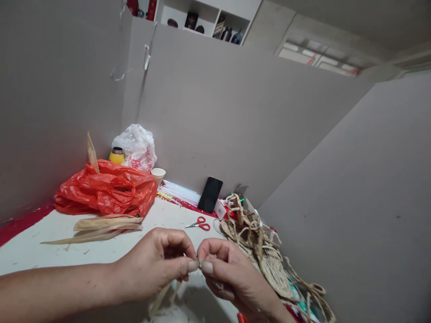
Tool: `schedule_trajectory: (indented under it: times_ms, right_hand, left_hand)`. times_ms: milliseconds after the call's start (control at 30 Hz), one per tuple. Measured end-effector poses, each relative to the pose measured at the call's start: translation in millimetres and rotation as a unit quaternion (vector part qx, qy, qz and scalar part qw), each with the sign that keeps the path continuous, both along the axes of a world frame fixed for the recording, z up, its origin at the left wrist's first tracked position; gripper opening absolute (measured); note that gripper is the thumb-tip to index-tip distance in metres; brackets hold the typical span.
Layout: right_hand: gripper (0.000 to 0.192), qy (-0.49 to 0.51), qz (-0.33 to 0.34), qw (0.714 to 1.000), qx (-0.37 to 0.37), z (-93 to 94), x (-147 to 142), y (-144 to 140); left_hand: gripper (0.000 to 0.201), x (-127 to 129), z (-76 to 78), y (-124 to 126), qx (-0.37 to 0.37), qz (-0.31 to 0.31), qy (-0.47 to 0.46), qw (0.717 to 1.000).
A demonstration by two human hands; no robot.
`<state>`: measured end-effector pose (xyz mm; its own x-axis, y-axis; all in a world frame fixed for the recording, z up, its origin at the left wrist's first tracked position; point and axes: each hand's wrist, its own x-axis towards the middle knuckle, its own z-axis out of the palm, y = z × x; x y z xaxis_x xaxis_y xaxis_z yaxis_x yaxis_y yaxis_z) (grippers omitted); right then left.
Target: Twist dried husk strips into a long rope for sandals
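My left hand (pixel 161 255) and my right hand (pixel 229 269) meet low in the middle of the view. Thumb and forefinger of each are pinched together, the tips almost touching. Between them shows a tiny bit of a pale dried husk strip (pixel 199 261), mostly hidden by the fingers. Strip ends (pixel 160 299) of the same pale colour hang below my left hand. Beyond my hands, small scissors with red handles (pixel 204 223) lie on the white tabletop (pixel 175 211). Dried husk leaves (pixel 107 228) lie to the left, beyond my left forearm.
A red plastic bag (pixel 107 190) fills the back left, near a white plastic bag (pixel 138 146), a yellow jar (pixel 116 155) and a paper cup (pixel 158 174). A phone (pixel 210 194) leans on the grey partition. Braided husk cord (pixel 272 269) is heaped at the right.
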<state>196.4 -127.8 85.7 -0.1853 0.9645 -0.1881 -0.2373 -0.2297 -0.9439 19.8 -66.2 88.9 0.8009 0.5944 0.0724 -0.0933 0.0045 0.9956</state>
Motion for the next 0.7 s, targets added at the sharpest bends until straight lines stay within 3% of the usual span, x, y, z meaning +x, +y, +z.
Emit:
schedule_trajectory:
  times_ms: [467,700]
  right_hand:
    - [0.025,-0.028,-0.024,0.999,0.010,0.9,0.8,0.4]
    - [0.022,-0.026,-0.028,0.999,0.014,-2.4,2.5,0.5]
  left_hand:
    - [0.029,1.4,3.7,6.5,-0.065,-0.031,0.007,0.997]
    - [0.026,1.7,3.0,5.7,-0.104,-0.032,-0.016,0.994]
